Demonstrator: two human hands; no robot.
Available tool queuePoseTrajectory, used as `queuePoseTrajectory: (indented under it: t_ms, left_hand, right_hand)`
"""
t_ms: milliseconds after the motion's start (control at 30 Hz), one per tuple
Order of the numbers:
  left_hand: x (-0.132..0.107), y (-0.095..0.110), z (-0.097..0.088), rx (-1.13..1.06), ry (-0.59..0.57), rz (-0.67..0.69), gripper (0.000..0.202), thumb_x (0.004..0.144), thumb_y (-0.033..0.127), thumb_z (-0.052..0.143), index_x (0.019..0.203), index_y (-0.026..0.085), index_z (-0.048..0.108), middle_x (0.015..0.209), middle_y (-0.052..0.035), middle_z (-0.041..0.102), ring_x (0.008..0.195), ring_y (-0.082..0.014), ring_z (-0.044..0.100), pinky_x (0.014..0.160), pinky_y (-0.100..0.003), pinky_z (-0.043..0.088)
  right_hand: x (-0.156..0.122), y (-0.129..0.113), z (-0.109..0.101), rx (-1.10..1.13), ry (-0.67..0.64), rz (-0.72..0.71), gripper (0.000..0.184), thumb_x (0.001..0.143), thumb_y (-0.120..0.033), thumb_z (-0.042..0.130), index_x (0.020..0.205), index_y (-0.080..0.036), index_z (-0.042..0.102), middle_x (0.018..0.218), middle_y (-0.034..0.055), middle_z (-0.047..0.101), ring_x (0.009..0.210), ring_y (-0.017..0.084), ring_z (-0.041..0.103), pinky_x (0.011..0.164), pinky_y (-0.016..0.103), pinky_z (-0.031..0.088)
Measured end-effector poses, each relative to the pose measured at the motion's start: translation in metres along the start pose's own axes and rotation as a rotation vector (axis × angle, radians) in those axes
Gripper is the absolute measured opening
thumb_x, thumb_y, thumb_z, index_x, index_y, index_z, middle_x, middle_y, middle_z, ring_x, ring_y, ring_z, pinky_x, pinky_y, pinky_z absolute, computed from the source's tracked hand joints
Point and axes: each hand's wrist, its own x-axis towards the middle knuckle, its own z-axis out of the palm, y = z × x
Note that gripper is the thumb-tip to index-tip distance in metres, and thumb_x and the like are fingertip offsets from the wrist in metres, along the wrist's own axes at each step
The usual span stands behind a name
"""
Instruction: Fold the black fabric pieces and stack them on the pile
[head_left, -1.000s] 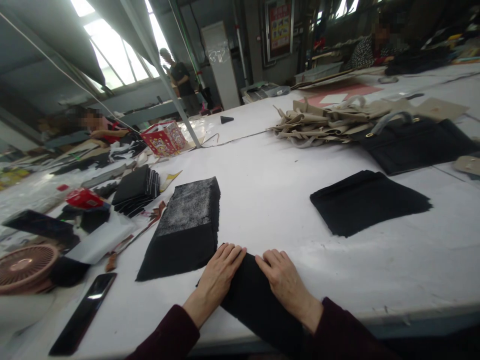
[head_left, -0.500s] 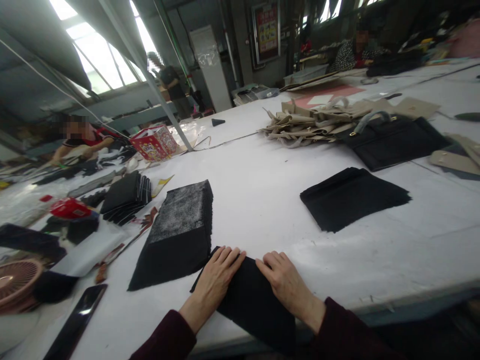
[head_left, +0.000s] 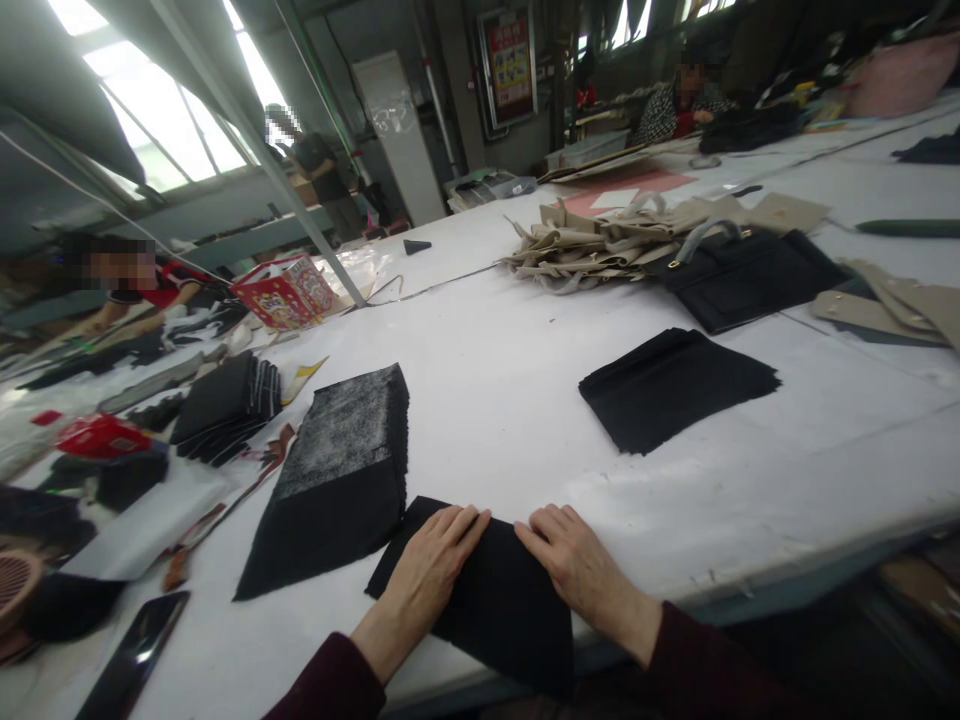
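Note:
A black fabric piece lies at the table's near edge, its lower part hanging over. Across its upper left lies my left hand, fingers close together and bent at its far edge, closed on the fabric. My right hand has its fingers curled in and its thumb side against the right part of the same edge, closed on it too. The fingertips' undersides are hidden. Just left of the piece sits a stack of black fabric pieces, its upper part greyish. Another black fabric stack rests farther right.
A phone, a pink fan and a red packet lie on the left. Beige bag parts and a black bag panel with a handle are at the back right. A pole rises behind. Other people work farther off.
The view has turned slightly right, so the surroundings sit farther left. Both hands remain at the fabric's far edge; more of its upper left corner shows beside the left hand.

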Motion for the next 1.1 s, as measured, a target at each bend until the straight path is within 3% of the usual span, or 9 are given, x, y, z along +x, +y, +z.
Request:
queuePoseTrajectory:
  t_ms: [100, 267, 333, 467, 600, 700, 800, 900, 1100]
  left_hand:
    - [0.004, 0.006, -0.002, -0.001, -0.026, -0.013, 0.075, 0.08, -0.004, 0.04, 0.148, 0.024, 0.031, 0.127, -0.0065, 0.054, 0.113, -0.0208, 0.051, 0.101, -0.033, 0.04]
    - [0.009, 0.019, -0.007, 0.048, -0.037, -0.026, 0.078, 0.08, -0.003, 0.041, 0.149, 0.033, 0.03, 0.121, -0.0063, 0.054, 0.11, -0.0228, 0.053, 0.1, -0.04, 0.041]
    - [0.01, 0.022, -0.006, 0.03, -0.018, 0.0, 0.074, 0.081, -0.002, 0.042, 0.148, 0.029, 0.033, 0.127, -0.007, 0.053, 0.116, -0.0232, 0.05, 0.106, -0.041, 0.038]
    - [0.013, 0.029, -0.002, -0.02, -0.011, 0.021, 0.069, 0.081, -0.003, 0.04, 0.147, 0.018, 0.035, 0.13, -0.008, 0.053, 0.121, -0.0214, 0.047, 0.107, -0.033, 0.037]
    - [0.017, 0.039, -0.003, 0.019, -0.031, -0.013, 0.076, 0.081, -0.002, 0.041, 0.152, 0.023, 0.025, 0.124, -0.0078, 0.056, 0.114, -0.0225, 0.051, 0.103, -0.036, 0.041]
    - [0.02, 0.042, -0.002, 0.055, -0.014, -0.011, 0.073, 0.084, 0.002, 0.043, 0.151, 0.027, 0.027, 0.125, -0.0077, 0.055, 0.114, -0.0236, 0.052, 0.106, -0.042, 0.038]
    - [0.02, 0.042, 0.002, 0.053, 0.023, 0.027, 0.068, 0.084, 0.002, 0.042, 0.148, 0.025, 0.033, 0.133, -0.0067, 0.051, 0.12, -0.0235, 0.048, 0.112, -0.042, 0.032]
    - [0.021, 0.043, 0.006, 0.03, 0.023, 0.054, 0.067, 0.083, -0.001, 0.041, 0.147, 0.019, 0.034, 0.133, -0.0075, 0.051, 0.121, -0.0222, 0.047, 0.111, -0.037, 0.034]
    - [0.022, 0.051, 0.001, 0.057, -0.001, 0.052, 0.078, 0.082, -0.001, 0.042, 0.152, 0.03, 0.024, 0.131, -0.008, 0.051, 0.119, -0.0238, 0.049, 0.108, -0.042, 0.037]
  right_hand:
    - [-0.004, 0.002, -0.003, -0.012, 0.002, 0.001, 0.034, 0.089, -0.007, 0.052, 0.122, -0.015, 0.057, 0.094, 0.0062, 0.054, 0.086, 0.021, 0.045, 0.08, 0.035, 0.035]
    - [-0.008, 0.006, -0.007, -0.04, -0.001, -0.011, 0.034, 0.09, -0.008, 0.052, 0.122, -0.014, 0.056, 0.094, 0.0065, 0.054, 0.086, 0.021, 0.045, 0.08, 0.035, 0.035]
    - [-0.009, 0.007, -0.008, -0.057, -0.003, -0.02, 0.032, 0.09, -0.008, 0.051, 0.121, -0.014, 0.056, 0.094, 0.0066, 0.054, 0.086, 0.021, 0.046, 0.079, 0.036, 0.035]
    - [-0.013, 0.007, -0.01, -0.072, -0.001, -0.031, 0.029, 0.092, -0.009, 0.05, 0.12, -0.013, 0.056, 0.092, 0.0064, 0.054, 0.085, 0.021, 0.046, 0.078, 0.036, 0.035]
    - [-0.016, 0.009, -0.012, -0.082, 0.002, -0.046, 0.03, 0.092, -0.009, 0.05, 0.121, -0.011, 0.056, 0.092, 0.0062, 0.054, 0.084, 0.021, 0.045, 0.077, 0.037, 0.036]
    - [-0.019, 0.011, -0.012, -0.084, 0.006, -0.059, 0.028, 0.091, -0.009, 0.051, 0.119, -0.01, 0.056, 0.091, 0.006, 0.054, 0.083, 0.021, 0.045, 0.076, 0.037, 0.036]
    - [-0.021, 0.013, -0.013, -0.089, -0.004, -0.061, 0.025, 0.091, -0.011, 0.052, 0.116, -0.011, 0.057, 0.092, 0.006, 0.053, 0.084, 0.021, 0.045, 0.076, 0.037, 0.036]
    - [-0.024, 0.013, -0.016, -0.109, -0.015, -0.072, 0.025, 0.091, -0.012, 0.054, 0.116, -0.01, 0.057, 0.092, 0.0061, 0.053, 0.084, 0.021, 0.045, 0.076, 0.037, 0.036]
    - [-0.029, 0.013, -0.021, -0.136, 0.017, -0.063, 0.029, 0.09, -0.009, 0.051, 0.119, -0.008, 0.056, 0.091, 0.007, 0.055, 0.082, 0.022, 0.046, 0.074, 0.038, 0.036]
